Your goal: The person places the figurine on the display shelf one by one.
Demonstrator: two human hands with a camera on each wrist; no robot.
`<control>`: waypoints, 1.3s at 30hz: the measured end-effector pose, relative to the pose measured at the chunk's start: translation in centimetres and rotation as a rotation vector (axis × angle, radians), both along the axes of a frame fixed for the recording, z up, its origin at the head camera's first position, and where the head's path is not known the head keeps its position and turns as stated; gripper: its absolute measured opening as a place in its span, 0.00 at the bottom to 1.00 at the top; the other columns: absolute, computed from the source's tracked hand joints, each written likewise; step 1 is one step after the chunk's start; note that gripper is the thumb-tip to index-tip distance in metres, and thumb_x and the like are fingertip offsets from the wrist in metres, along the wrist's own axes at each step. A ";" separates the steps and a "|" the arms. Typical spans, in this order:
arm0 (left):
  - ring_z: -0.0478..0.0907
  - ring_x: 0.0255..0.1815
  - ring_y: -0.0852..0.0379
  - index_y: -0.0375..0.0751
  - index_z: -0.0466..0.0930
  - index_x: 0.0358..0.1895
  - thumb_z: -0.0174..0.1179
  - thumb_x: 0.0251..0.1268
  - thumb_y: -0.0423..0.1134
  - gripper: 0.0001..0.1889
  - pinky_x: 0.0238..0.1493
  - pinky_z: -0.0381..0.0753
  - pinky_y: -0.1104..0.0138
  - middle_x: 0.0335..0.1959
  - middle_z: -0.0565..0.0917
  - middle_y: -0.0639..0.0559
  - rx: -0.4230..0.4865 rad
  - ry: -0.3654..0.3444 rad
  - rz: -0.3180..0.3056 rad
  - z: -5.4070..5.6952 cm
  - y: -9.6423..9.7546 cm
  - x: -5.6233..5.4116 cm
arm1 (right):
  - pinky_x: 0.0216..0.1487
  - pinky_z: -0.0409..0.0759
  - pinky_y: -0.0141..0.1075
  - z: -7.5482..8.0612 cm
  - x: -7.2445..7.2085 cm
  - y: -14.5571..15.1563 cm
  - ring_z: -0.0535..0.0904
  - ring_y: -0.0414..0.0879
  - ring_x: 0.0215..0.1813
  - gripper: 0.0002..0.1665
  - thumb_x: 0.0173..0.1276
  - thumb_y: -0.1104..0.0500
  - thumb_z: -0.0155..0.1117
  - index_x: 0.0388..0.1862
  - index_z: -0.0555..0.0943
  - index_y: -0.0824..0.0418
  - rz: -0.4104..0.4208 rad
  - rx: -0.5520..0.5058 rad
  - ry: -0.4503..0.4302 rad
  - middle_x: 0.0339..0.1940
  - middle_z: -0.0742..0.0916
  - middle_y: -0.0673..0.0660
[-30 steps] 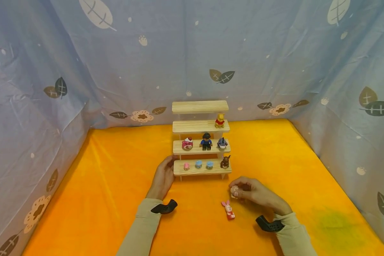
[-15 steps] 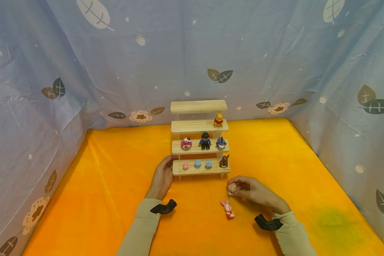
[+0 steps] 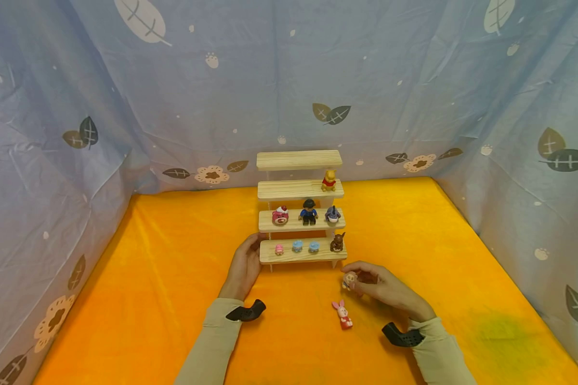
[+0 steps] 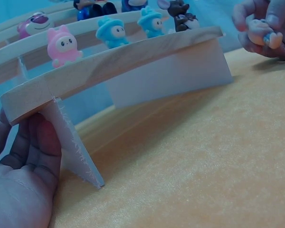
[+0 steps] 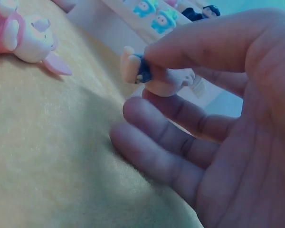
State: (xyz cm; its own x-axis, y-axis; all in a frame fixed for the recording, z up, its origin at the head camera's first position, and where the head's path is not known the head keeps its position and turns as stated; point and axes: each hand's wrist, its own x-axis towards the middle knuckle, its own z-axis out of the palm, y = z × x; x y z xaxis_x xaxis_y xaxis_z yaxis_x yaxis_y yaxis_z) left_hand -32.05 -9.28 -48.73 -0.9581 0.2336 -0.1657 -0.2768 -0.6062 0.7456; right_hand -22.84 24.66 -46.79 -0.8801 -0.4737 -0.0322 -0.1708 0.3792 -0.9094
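Note:
My right hand [image 3: 385,287] pinches a small pale figurine with blue on its body [image 5: 141,71] between thumb and fingers, just above the cloth and in front of the shelf's right end. My left hand [image 3: 243,267] grips the left end of the wooden tiered display shelf [image 3: 301,190], its fingers [image 4: 48,137] bent under the lowest board by the white support. Below the right hand, a piglet figurine in red [image 3: 344,315] lies on its back on the cloth. On the lowest board stand a pink figurine [image 4: 64,46], two blue ones [image 4: 111,32] and a brown one [image 3: 337,243].
The second board up bears a pink bear [image 3: 280,216], a figure with a dark cap [image 3: 309,213] and a grey-blue donkey [image 3: 333,215]. A yellow bear in red [image 3: 329,181] sits one board higher. Patterned curtains [image 3: 192,96] enclose the orange cloth [image 3: 173,299].
The right hand has moved slightly leftward and away from me, and the figurine has turned in its fingers. The left hand stays at the shelf.

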 end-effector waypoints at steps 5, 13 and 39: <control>0.65 0.60 0.54 0.37 0.67 0.55 0.38 0.85 0.41 0.12 0.61 0.73 0.70 0.56 0.67 0.50 0.006 0.015 0.003 0.0 0.0 0.0 | 0.52 0.77 0.28 -0.1 0.0 0.0 0.78 0.36 0.52 0.17 0.75 0.62 0.61 0.60 0.78 0.65 0.048 -0.033 -0.020 0.56 0.83 0.66; 0.65 0.60 0.54 0.37 0.67 0.55 0.38 0.85 0.42 0.13 0.61 0.73 0.69 0.56 0.67 0.49 -0.001 0.017 0.002 -0.1 0.0 -0.1 | 0.45 0.78 0.29 -0.1 0.0 -0.1 0.77 0.36 0.45 0.15 0.76 0.60 0.60 0.58 0.79 0.63 0.060 -0.012 -0.058 0.50 0.84 0.62; 0.69 0.58 0.53 0.41 0.74 0.49 0.43 0.83 0.43 0.12 0.60 0.74 0.68 0.54 0.71 0.50 -0.017 0.015 0.021 -0.3 0.0 0.2 | 0.51 0.83 0.34 1.9 0.4 -1.0 0.83 0.39 0.52 0.19 0.75 0.57 0.63 0.59 0.76 0.66 -0.058 -0.080 -0.084 0.52 0.85 0.59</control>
